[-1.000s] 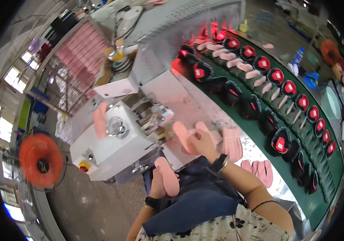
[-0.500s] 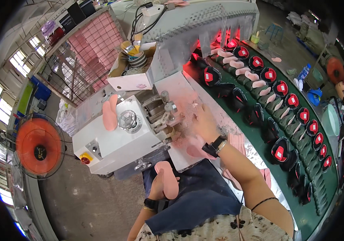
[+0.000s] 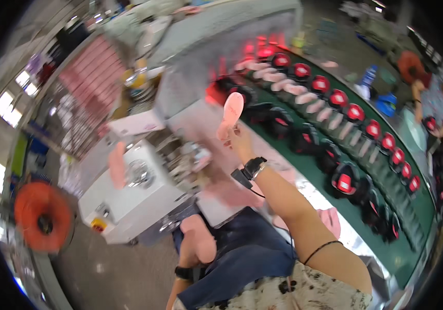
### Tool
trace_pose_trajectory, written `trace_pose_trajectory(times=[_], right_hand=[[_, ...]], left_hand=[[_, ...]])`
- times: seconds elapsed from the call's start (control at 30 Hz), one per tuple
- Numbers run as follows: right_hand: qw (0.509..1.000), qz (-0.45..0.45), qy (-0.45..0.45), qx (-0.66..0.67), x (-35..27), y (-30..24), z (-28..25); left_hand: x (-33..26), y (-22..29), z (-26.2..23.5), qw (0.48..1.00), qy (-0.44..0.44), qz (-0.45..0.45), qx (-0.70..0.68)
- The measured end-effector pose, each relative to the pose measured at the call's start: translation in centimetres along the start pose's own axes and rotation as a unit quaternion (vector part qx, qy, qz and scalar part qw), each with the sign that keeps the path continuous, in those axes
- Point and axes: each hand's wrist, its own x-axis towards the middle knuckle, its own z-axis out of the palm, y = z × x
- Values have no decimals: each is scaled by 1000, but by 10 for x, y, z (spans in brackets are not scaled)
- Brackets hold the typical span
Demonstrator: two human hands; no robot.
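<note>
My right hand (image 3: 241, 143) is raised beside the conveyor, closed on the narrow end of a pink insole (image 3: 234, 107), which points up and away. Low in front of my lap, my left hand (image 3: 187, 254) grips another pink insole (image 3: 199, 238); whether more than one is stacked there I cannot tell. Between my hands and to the left stands a white machine (image 3: 123, 206) with a round dial and a metal working head (image 3: 193, 157). One more pink insole (image 3: 117, 164) lies on its top. My fingers are partly blurred.
A green conveyor (image 3: 385, 260) runs along the right with black-and-red shoes (image 3: 344, 182) and a row of pink insoles (image 3: 296, 89). An orange fan (image 3: 43, 217) stands at left. Behind the machine is a white box (image 3: 137, 124) with brushes. A person (image 3: 436, 106) is at far right.
My right hand has moved from the machine's working head up toward the conveyor, an insole now plainly showing in it. My left hand still holds its insole. The whole view has shifted and blurred.
</note>
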Motion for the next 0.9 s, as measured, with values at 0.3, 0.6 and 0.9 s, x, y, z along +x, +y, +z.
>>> trace_pose_trajectory(times=[0.3, 0.6, 0.9], right_hand=[[826, -70, 466, -311, -61, 12, -434], [714, 74, 502, -483, -151, -3, -614], [953, -152, 121, -234, -126, -17, -248]], left_hand=[[34, 18, 20, 673, -41, -386, -629], [47, -2, 35, 706, -8, -355, -613], [34, 31, 42, 744, -17, -323, -585]])
